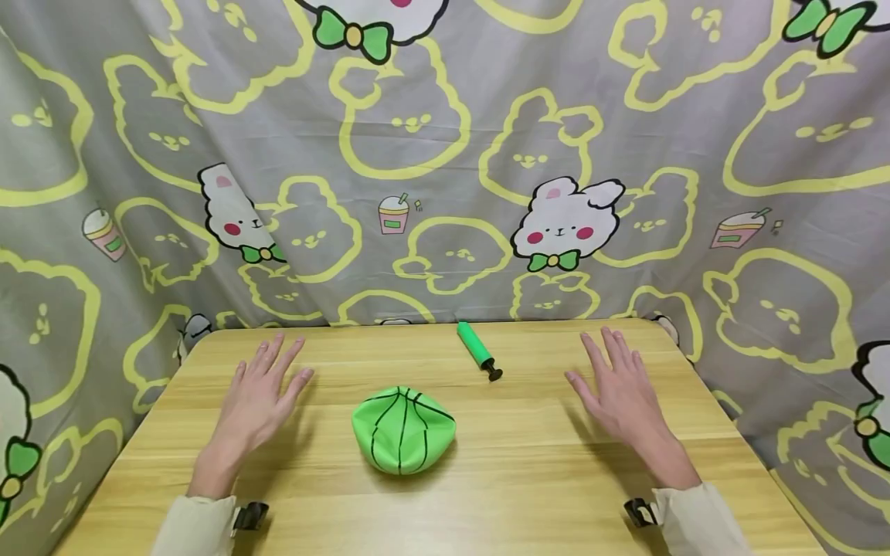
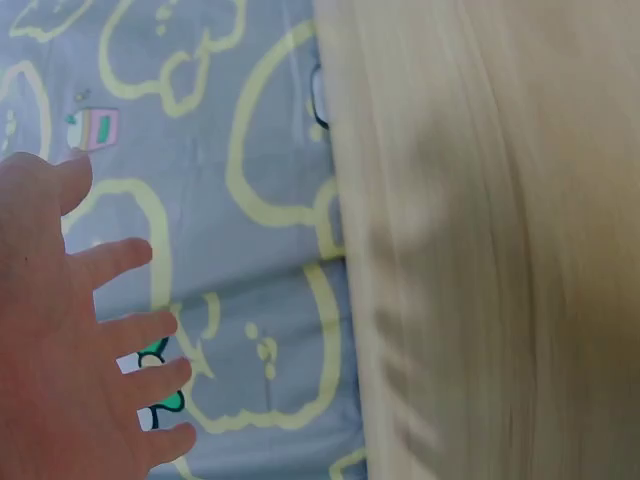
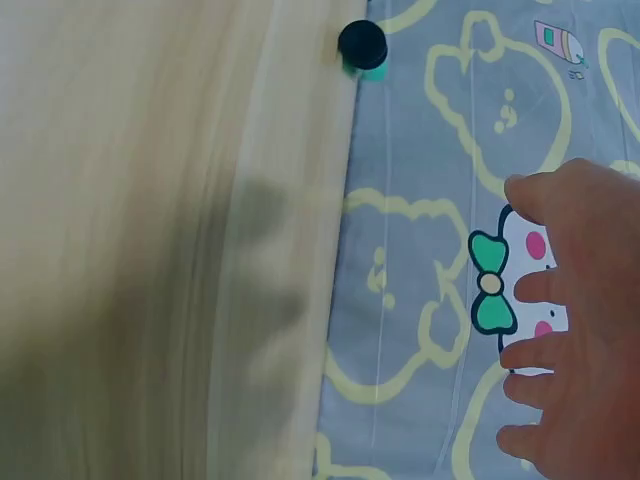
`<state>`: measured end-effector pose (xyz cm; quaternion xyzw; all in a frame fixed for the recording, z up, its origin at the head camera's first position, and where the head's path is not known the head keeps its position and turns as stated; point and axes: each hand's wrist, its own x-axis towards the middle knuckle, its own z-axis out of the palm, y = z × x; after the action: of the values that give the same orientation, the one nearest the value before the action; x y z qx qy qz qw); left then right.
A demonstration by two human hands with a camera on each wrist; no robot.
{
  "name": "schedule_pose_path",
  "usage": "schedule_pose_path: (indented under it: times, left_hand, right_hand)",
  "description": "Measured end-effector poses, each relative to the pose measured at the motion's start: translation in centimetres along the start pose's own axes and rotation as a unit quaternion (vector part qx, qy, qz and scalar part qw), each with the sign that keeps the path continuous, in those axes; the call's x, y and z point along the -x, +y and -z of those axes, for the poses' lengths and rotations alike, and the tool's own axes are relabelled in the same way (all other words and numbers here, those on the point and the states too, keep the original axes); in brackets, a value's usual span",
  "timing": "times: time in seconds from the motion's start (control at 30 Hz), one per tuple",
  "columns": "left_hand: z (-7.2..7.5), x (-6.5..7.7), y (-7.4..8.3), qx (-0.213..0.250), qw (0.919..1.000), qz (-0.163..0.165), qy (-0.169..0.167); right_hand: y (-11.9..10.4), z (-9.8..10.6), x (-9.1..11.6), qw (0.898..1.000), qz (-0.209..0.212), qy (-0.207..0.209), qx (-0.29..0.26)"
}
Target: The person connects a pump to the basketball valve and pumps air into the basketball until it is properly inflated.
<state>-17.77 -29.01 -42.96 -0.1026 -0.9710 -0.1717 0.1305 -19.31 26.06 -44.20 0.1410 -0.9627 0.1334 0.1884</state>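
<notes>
Both hands are held out over the wooden table, fingers spread and holding nothing. My left hand (image 1: 259, 401) is on the left side; in the left wrist view its palm and straight fingers show. On the right side is my right hand (image 1: 622, 398), likewise spread. Between them lies a slack, partly collapsed green ball (image 1: 403, 432) with black lines, its top dented in; it is nearer the left hand. Beyond it, close to the far edge, lies a green hand pump (image 1: 476, 346) with a black handle pointing toward me. In the right wrist view the black handle end (image 3: 362, 45) shows.
The light wooden table (image 1: 514, 494) ends at a grey curtain (image 1: 431, 255) printed with yellow outlines and white rabbits, which hangs behind and along both sides. Black straps with small mounts (image 1: 252, 516) sit at the cuffs of the pale sleeves (image 1: 196, 527).
</notes>
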Motion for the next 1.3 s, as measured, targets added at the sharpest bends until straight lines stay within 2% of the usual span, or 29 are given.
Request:
schedule_pose_path:
  times: [0.13, 0.4, 0.57, 0.67, 0.83, 0.97, 1.1, 1.3]
  left_hand:
    - [-0.5, 0.1, 1.3, 0.017, 0.9998, -0.002, 0.008]
    - [-1.9, 0.1, 3.4, 0.065, 0.9967, -0.027, 0.042]
    - [-2.5, 0.0, 4.5, 0.093, 0.9948, -0.027, 0.033]
    - [-2.5, -0.2, 5.0, 0.100, 0.9941, -0.031, 0.027]
    - [-1.6, -0.2, 6.1, 0.108, 0.9930, -0.043, 0.021]
    - [-1.6, -0.8, 7.7, 0.128, 0.9895, -0.067, 0.011]
    - [-2.2, -1.3, 9.6, 0.152, 0.9850, -0.082, -0.014]
    - [-2.7, -1.2, 11.6, 0.173, 0.9780, -0.112, -0.032]
  right_hand:
    - [-0.9, -0.7, -0.5, 0.999, 0.016, 0.026, -0.018]
    - [-2.7, -2.4, -1.6, 0.997, 0.037, 0.056, -0.047]
    - [-4.1, -3.4, -2.1, 0.995, 0.034, 0.060, -0.066]
    - [-5.0, -3.9, -2.7, 0.995, 0.030, 0.045, -0.082]
    - [-7.2, -5.1, -4.4, 0.991, 0.035, 0.037, -0.124]
    - [-7.8, -5.8, -5.3, 0.987, 0.035, 0.048, -0.147]
    - [-7.9, -6.5, -6.2, 0.983, 0.012, 0.028, -0.180]
    - [-9.0, -7.9, -7.5, 0.963, -0.047, -0.039, -0.262]
